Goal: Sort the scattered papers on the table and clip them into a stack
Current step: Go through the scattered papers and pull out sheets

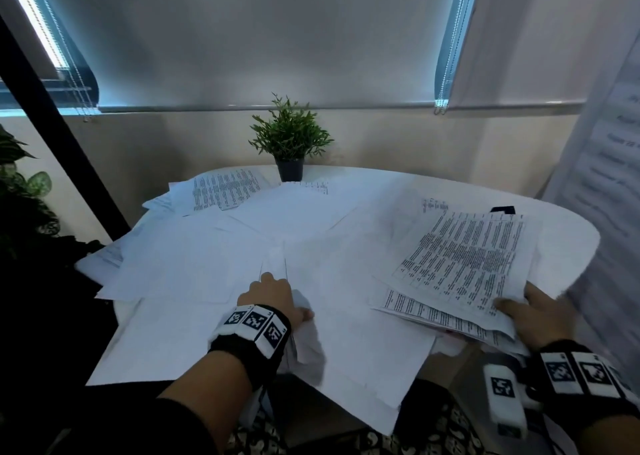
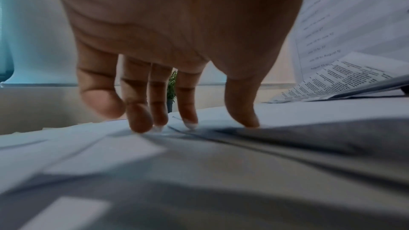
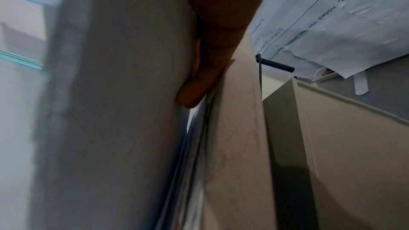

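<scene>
The left hand (image 1: 273, 298) is resting with fingers (image 2: 188, 104) straight and spread, tips pressing down on a blank sheet (image 1: 207, 264). The right hand (image 1: 533, 316) is pinching a gathered bundle of printed pages (image 1: 460, 264), thumb on top. Loose papers are lying all around the left hand, covering the surface (image 1: 561, 232), some overhanging its near edge. To do this well, I'd judge, sliding one thin, slippery sheet toward the bundle without creasing it is the point. A dark clip-like thing (image 1: 502, 209) is lying beyond the right hand.
</scene>
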{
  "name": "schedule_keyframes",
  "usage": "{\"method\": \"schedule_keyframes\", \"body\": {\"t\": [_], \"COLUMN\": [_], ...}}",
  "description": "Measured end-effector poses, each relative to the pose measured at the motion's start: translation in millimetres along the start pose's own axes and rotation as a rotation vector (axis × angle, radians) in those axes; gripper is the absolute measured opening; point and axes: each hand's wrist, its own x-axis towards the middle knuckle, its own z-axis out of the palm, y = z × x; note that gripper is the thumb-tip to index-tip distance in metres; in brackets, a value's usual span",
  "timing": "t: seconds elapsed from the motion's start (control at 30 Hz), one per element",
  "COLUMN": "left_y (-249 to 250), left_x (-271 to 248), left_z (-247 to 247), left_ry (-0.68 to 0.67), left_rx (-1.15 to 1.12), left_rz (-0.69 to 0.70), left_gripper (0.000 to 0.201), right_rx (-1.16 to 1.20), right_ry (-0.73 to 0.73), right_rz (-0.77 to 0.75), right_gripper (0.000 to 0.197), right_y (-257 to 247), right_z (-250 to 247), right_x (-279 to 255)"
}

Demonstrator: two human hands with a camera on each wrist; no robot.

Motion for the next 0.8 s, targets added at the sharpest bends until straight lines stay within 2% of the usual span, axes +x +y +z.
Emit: {"method": "schedule_keyframes", "body": {"t": [0.13, 0.2, 0.27, 0.33, 0.37, 0.4, 0.47, 0.53, 0.6, 0.67, 0.7, 0.77, 0.8], "left_y": [-5.0, -12.0, -23.1, -25.7, -19.3, -8.8, 21.1, 55.7, 87.3, 112.6, 122.4, 140.2, 146.9], "left_x": [4.8, 4.5, 1.5, -11.4, -19.7, -29.9, -45.7, -58.5, -71.1, -85.2, -91.4, -102.4, -105.9], "left_z": [0.3, -9.1, -29.5, -57.2, -66.7, -74.4, -75.0, -64.9, -51.3, -41.2, -37.3, -31.1, -28.0], "left_ry": [-0.004, 0.027, 0.175, 0.455, 0.565, 0.611, 0.59, 0.446, 0.323, 0.253, 0.237, 0.211, 0.192], "left_rx": [-0.012, -0.246, -0.616, -0.864, -0.902, -0.897, -0.794, -0.606, -0.433, -0.342, -0.316, -0.278, -0.263], "left_rz": [0.031, 0.029, -0.036, -0.053, -0.004, 0.088, 0.314, 0.478, 0.589, 0.68, 0.72, 0.791, 0.825], "left_gripper": [0.041, 0.024, 0.018, 0.022, 0.021, 0.02, 0.02, 0.017, 0.016, 0.014, 0.017, 0.025, 0.027], "right_rx": [0.055, 0.12, 0.153, 0.202, 0.215, 0.199, 0.104, 0.025, 0.033, 0.285, 0.483, 0.726, 0.767], "right_ry": [-0.019, -0.032, -0.056, -0.095, -0.127, -0.163, -0.248, -0.328, -0.333, -0.329, -0.358, -0.464, -0.492], "right_rz": [0.017, -0.03, -0.13, -0.232, -0.252, -0.263, -0.284, -0.253, -0.138, 0.042, 0.16, 0.261, 0.246], "right_gripper": [0.032, 0.036, 0.052, 0.079, 0.09, 0.097, 0.089, 0.069, 0.056, 0.032, 0.032, 0.076, 0.091], "right_y": [-1.4, -8.4, -17.1, -16.6, -14.5, -12.2, -10.2, -3.7, 0.4, 0.8, -1.1, -0.9, -1.4], "right_z": [0.3, -1.2, -2.6, -1.5, 0.9, 3.9, 10.8, 19.0, 23.0, 22.5, 21.8, 17.7, 17.2], "right_x": [-1.5, -5.7, -13.2, -15.6, -16.4, -17.4, -22.4, -27.2, -30.2, -28.1, -28.7, -32.6, -34.5]}}
